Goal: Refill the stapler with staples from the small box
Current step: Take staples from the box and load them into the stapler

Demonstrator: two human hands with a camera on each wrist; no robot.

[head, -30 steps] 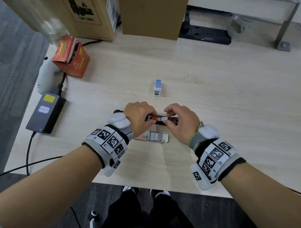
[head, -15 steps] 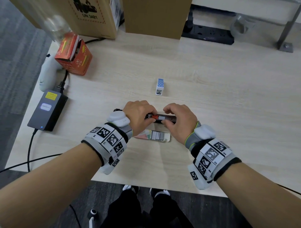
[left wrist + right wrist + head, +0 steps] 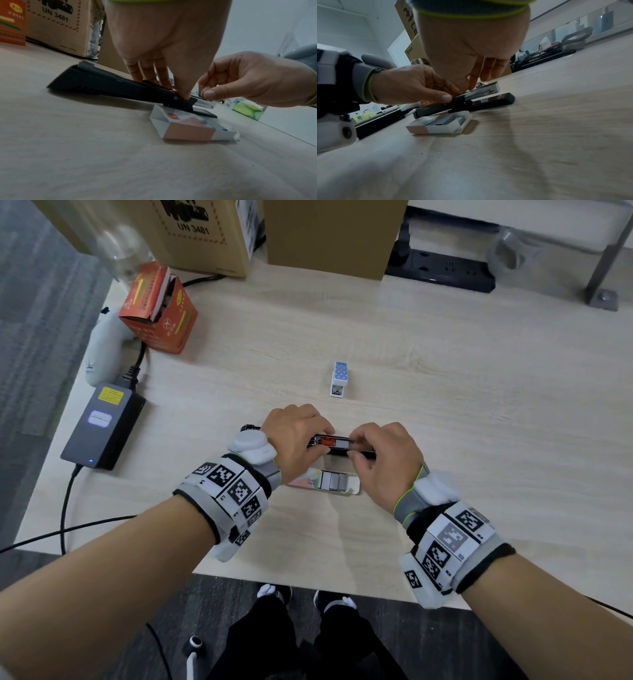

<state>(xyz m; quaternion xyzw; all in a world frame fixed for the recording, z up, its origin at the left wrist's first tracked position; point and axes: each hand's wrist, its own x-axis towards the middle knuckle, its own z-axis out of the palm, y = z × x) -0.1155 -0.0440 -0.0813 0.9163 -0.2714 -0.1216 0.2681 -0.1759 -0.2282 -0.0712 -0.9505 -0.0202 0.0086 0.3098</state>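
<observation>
Lying nearest the table edge, the small box is seen slid open, grey staple strips exposed. Just behind it the black stapler is laid open, its metal channel uncovered. The stapler is gripped by the curled fingers of the left hand, while a staple strip is pinched over the channel by the right hand. Farther back a small dotted stapler stands apart
</observation>
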